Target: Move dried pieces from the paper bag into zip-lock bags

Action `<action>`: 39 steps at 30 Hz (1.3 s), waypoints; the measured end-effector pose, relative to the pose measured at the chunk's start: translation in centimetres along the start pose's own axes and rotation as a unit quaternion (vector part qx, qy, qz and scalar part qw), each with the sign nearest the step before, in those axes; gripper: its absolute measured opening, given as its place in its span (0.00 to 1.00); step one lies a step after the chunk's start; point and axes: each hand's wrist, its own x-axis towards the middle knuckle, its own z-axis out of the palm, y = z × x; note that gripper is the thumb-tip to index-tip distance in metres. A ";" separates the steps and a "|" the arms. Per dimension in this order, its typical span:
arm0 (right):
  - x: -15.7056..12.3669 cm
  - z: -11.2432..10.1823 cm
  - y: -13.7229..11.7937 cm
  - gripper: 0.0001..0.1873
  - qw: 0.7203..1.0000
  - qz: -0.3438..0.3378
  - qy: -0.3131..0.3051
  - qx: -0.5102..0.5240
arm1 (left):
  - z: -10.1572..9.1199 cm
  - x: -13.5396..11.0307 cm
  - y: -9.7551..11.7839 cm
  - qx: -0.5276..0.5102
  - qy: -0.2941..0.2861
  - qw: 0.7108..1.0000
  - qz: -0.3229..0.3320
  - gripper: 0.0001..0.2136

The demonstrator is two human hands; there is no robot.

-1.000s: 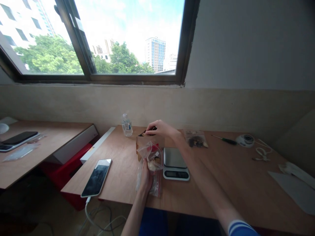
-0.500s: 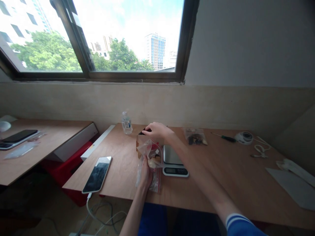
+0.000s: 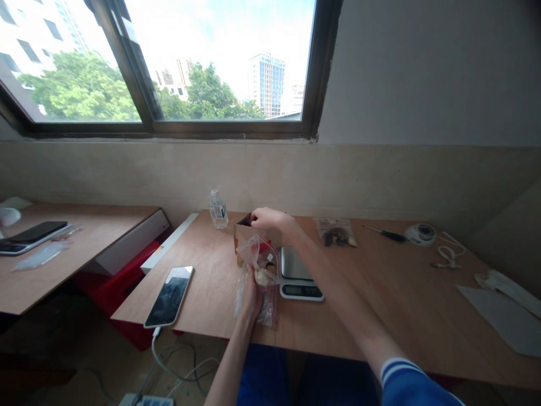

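One water bottle near the right hand bears an unreadable blue-and-white label.

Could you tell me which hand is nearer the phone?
The left hand, holding a plastic bag, right of the phone; the right hand is farther, at a paper bag.

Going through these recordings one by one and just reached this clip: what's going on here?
A person is working at a wooden desk with bare hands. Their left hand grips a clear zip bag with pale contents, while their right hand sits at the top of a brown paper bag. A digital kitchen scale stands beside them.
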 end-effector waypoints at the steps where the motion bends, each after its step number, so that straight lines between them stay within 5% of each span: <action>1: -0.3 0.0 -0.3 0.16 1.000 0.005 0.007 -0.007 | 0.1 -0.1 0.1 -0.005 -0.007 1.000 0.006 0.21; 4: -1.5 0.1 -0.7 0.17 0.999 0.008 0.046 -0.020 | 0.1 -0.3 0.3 -0.022 -0.036 0.999 0.012 0.22; 9: -4.4 0.5 0.3 0.14 0.960 -0.066 0.269 0.046 | -0.7 -0.5 0.4 -0.065 -0.045 0.997 -0.019 0.21; 11: -5.6 1.2 1.2 0.13 0.945 -0.086 0.299 0.103 | -1.1 -0.5 0.2 -0.091 -0.051 0.994 -0.017 0.20; 13: -6.5 2.5 2.3 0.12 0.946 -0.084 0.267 0.165 | -1.3 -0.4 0.1 -0.105 -0.054 0.993 -0.013 0.21; 18: -7.4 7.3 4.9 0.11 0.963 -0.086 0.077 0.242 | -1.0 -0.4 0.2 -0.147 -0.079 0.986 -0.022 0.18; 24: -6.8 11.0 7.1 0.17 0.937 -0.104 0.055 0.328 | -0.5 -0.5 0.5 -0.188 -0.107 0.976 -0.021 0.13; 34: -6.2 11.3 8.3 0.26 0.892 -0.087 -0.038 0.441 | -0.5 -0.4 0.6 -0.164 -0.081 0.983 -0.023 0.12; 39: -6.6 8.5 8.3 0.24 0.927 -0.081 -0.017 0.365 | -0.9 0.0 0.4 -0.158 -0.056 0.985 -0.033 0.08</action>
